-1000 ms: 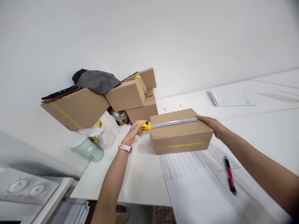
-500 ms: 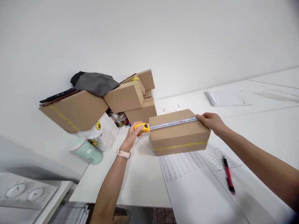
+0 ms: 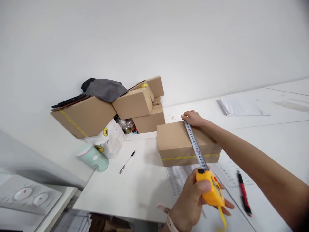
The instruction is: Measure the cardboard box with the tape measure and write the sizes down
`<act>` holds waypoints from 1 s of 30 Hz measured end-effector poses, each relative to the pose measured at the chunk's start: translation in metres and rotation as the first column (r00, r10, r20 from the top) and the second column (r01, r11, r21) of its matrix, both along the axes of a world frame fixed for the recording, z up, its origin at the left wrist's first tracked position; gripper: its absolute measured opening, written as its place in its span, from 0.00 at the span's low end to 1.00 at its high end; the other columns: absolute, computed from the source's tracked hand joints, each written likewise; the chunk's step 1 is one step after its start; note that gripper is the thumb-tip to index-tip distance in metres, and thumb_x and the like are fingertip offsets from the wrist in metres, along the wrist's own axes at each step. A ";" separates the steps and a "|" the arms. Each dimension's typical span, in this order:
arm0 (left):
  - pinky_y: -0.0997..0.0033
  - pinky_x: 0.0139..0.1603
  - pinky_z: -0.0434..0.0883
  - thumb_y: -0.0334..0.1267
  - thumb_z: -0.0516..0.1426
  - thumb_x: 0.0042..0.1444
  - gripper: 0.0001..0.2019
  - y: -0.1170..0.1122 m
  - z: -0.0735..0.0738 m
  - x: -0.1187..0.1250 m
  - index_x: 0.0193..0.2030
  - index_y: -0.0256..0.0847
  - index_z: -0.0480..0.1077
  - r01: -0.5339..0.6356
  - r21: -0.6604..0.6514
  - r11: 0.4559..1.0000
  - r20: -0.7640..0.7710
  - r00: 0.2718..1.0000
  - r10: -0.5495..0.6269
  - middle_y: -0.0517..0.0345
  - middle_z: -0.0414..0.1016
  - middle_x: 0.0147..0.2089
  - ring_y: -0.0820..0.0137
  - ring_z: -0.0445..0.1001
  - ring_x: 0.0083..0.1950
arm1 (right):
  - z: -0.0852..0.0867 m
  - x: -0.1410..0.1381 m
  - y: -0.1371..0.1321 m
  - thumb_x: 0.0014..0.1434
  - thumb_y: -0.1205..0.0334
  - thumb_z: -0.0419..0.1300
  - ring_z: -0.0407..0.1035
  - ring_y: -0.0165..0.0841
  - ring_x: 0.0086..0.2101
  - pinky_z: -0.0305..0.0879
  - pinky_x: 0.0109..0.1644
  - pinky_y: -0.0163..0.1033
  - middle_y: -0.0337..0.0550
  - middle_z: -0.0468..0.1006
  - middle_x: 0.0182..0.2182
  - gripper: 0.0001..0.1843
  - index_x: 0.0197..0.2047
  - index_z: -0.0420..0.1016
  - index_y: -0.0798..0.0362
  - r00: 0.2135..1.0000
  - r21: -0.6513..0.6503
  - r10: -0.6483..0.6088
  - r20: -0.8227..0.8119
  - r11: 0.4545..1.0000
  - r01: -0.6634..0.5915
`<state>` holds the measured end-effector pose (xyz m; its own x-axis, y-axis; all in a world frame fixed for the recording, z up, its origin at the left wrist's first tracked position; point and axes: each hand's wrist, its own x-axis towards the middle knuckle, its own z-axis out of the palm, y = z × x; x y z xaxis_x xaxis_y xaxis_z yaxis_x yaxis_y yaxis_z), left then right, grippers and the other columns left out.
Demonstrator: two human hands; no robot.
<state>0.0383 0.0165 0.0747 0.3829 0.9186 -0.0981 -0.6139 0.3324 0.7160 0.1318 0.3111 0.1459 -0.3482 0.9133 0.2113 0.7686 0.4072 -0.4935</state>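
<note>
My left hand (image 3: 191, 196) is closed around a yellow tape measure (image 3: 210, 185), held in front of a closed cardboard box (image 3: 172, 137). From its case the silver blade (image 3: 193, 141) runs out across the box's top and past its near edge. At the far top edge of the box, my right hand (image 3: 194, 118) pinches the end of the blade; the very tip is hidden under the fingers. A strip of yellow tape lines the box's near side. Printed sheets (image 3: 175, 178) lie partly under the box.
A red and black pen (image 3: 243, 193) lies on the papers at right, another pen (image 3: 127, 161) on the table at left. Stacked cardboard boxes (image 3: 132, 104), an avocado-printed carton (image 3: 112, 138) and a green tumbler (image 3: 94, 158) stand at left. A paper stack (image 3: 238, 106) lies at the back right.
My left hand has swung the tape measure from the box's left end to its near side. My right hand has moved from the right end to the far edge, turning the blade across the box.
</note>
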 end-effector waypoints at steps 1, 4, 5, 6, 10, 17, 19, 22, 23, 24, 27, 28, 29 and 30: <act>0.66 0.28 0.78 0.55 0.70 0.43 0.32 0.004 0.006 0.002 0.50 0.39 0.69 -0.007 0.000 1.000 0.009 1.000 0.007 0.51 0.76 0.40 0.59 0.83 0.31 | -0.003 0.000 0.004 0.66 0.53 0.53 0.65 0.54 0.56 0.60 0.60 0.57 0.59 0.81 0.47 0.18 0.32 0.77 0.52 1.000 -0.012 -0.009 0.001 1.000 0.009; 0.64 0.30 0.78 0.58 0.69 0.44 0.34 0.005 0.017 0.002 0.53 0.40 0.69 0.003 -0.020 1.000 0.029 1.000 -0.002 0.50 0.76 0.41 0.58 0.83 0.32 | -0.011 0.006 0.010 0.65 0.51 0.55 0.71 0.49 0.49 0.65 0.53 0.49 0.55 0.82 0.41 0.18 0.30 0.77 0.51 1.000 -0.061 -0.010 -0.006 0.998 0.009; 0.64 0.30 0.77 0.58 0.68 0.44 0.35 0.004 0.017 0.003 0.54 0.40 0.68 0.005 -0.027 1.000 0.039 0.999 -0.004 0.50 0.76 0.41 0.58 0.83 0.32 | -0.012 0.009 0.010 0.65 0.50 0.55 0.72 0.47 0.45 0.66 0.49 0.47 0.53 0.82 0.38 0.18 0.28 0.76 0.51 1.000 -0.079 -0.001 -0.015 0.997 0.000; 0.64 0.30 0.76 0.58 0.68 0.44 0.35 0.001 0.015 0.005 0.55 0.41 0.68 0.002 -0.033 0.999 0.046 0.999 0.000 0.50 0.76 0.42 0.58 0.83 0.32 | -0.013 0.012 0.010 0.64 0.49 0.55 0.73 0.45 0.41 0.66 0.47 0.45 0.51 0.82 0.35 0.20 0.26 0.75 0.50 1.000 -0.097 0.011 -0.028 0.995 -0.013; 0.64 0.30 0.75 0.57 0.65 0.47 0.32 -0.006 0.004 0.014 0.55 0.43 0.68 -0.027 -0.034 0.999 0.034 0.999 0.029 0.51 0.76 0.43 0.57 0.82 0.34 | -0.015 0.016 0.006 0.61 0.45 0.61 0.73 0.42 0.34 0.66 0.42 0.43 0.45 0.79 0.27 0.21 0.23 0.74 0.49 0.993 -0.151 0.044 -0.109 0.987 -0.060; 0.65 0.30 0.78 0.58 0.68 0.46 0.30 -0.011 0.019 0.007 0.49 0.41 0.70 -0.030 -0.007 1.000 -0.029 0.999 0.030 0.50 0.74 0.47 0.60 0.83 0.33 | -0.003 0.021 -0.006 0.62 0.41 0.62 0.75 0.44 0.44 0.68 0.50 0.44 0.46 0.84 0.38 0.20 0.36 0.82 0.49 0.939 -0.155 0.010 -0.342 0.986 -0.067; 0.63 0.31 0.79 0.57 0.70 0.45 0.31 -0.020 0.020 -0.008 0.52 0.44 0.70 -0.098 0.043 0.994 -0.098 0.990 0.102 0.49 0.74 0.53 0.60 0.83 0.34 | 0.001 0.040 -0.015 0.65 0.41 0.58 0.74 0.41 0.48 0.68 0.54 0.43 0.47 0.83 0.46 0.21 0.43 0.82 0.49 0.834 -0.119 -0.055 -0.549 0.993 -0.013; 0.63 0.38 0.80 0.54 0.74 0.42 0.38 -0.035 0.013 -0.041 0.59 0.51 0.67 -0.342 0.152 0.927 -0.255 0.893 0.371 0.50 0.72 0.57 0.59 0.82 0.42 | -0.005 0.085 -0.036 0.66 0.40 0.58 0.74 0.38 0.46 0.69 0.53 0.43 0.51 0.82 0.47 0.23 0.47 0.81 0.51 0.586 -0.137 -0.212 -0.782 0.976 0.169; 0.63 0.41 0.80 0.54 0.74 0.43 0.39 -0.038 0.008 -0.053 0.60 0.52 0.65 -0.424 0.189 0.886 -0.314 0.828 0.463 0.50 0.72 0.55 0.59 0.82 0.45 | -0.012 0.100 -0.046 0.66 0.40 0.58 0.74 0.38 0.43 0.69 0.51 0.43 0.52 0.82 0.44 0.24 0.46 0.81 0.52 0.567 -0.173 -0.273 -0.778 0.959 0.224; 0.63 0.44 0.79 0.54 0.73 0.44 0.39 -0.039 0.003 -0.064 0.61 0.52 0.64 -0.484 0.219 0.847 -0.369 0.763 0.531 0.51 0.72 0.53 0.58 0.81 0.48 | -0.022 0.114 -0.057 0.67 0.39 0.57 0.73 0.38 0.41 0.69 0.48 0.43 0.52 0.81 0.40 0.25 0.46 0.81 0.53 0.591 -0.204 -0.326 -0.738 0.943 0.265; 0.59 0.48 0.79 0.57 0.71 0.47 0.37 -0.031 -0.011 -0.087 0.60 0.51 0.64 -0.550 0.238 0.801 -0.457 0.664 0.592 0.53 0.72 0.51 0.57 0.80 0.48 | -0.054 0.141 -0.093 0.68 0.35 0.52 0.71 0.38 0.35 0.69 0.43 0.43 0.51 0.79 0.34 0.32 0.54 0.79 0.53 0.699 -0.332 -0.390 -0.599 0.916 0.227; 0.58 0.47 0.79 0.58 0.71 0.47 0.37 -0.026 -0.015 -0.092 0.60 0.50 0.64 -0.548 0.227 0.805 -0.459 0.669 0.584 0.53 0.71 0.51 0.58 0.81 0.46 | -0.062 0.144 -0.105 0.68 0.33 0.50 0.71 0.39 0.35 0.69 0.43 0.44 0.49 0.79 0.34 0.34 0.59 0.77 0.52 0.730 -0.355 -0.349 -0.587 0.922 0.155; 0.58 0.45 0.80 0.57 0.71 0.47 0.36 -0.020 -0.017 -0.096 0.59 0.50 0.65 -0.540 0.217 0.813 -0.452 0.683 0.574 0.54 0.71 0.51 0.58 0.81 0.43 | -0.068 0.144 -0.115 0.68 0.32 0.50 0.72 0.40 0.36 0.70 0.44 0.44 0.48 0.79 0.35 0.36 0.64 0.73 0.49 0.752 -0.363 -0.297 -0.588 0.928 0.083; 0.58 0.42 0.80 0.56 0.71 0.46 0.36 -0.015 -0.017 -0.099 0.59 0.49 0.65 -0.528 0.213 0.822 -0.443 0.698 0.563 0.54 0.71 0.51 0.59 0.82 0.42 | -0.071 0.142 -0.123 0.66 0.30 0.50 0.73 0.40 0.37 0.71 0.45 0.45 0.47 0.79 0.36 0.37 0.67 0.71 0.46 0.768 -0.353 -0.246 -0.591 0.935 0.028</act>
<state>-0.0610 0.0019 0.0573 -0.2653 0.9623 -0.0592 -0.2577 -0.0116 0.9662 0.2737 0.1882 0.0748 -0.1068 0.9936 0.0371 0.2860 0.0664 -0.9559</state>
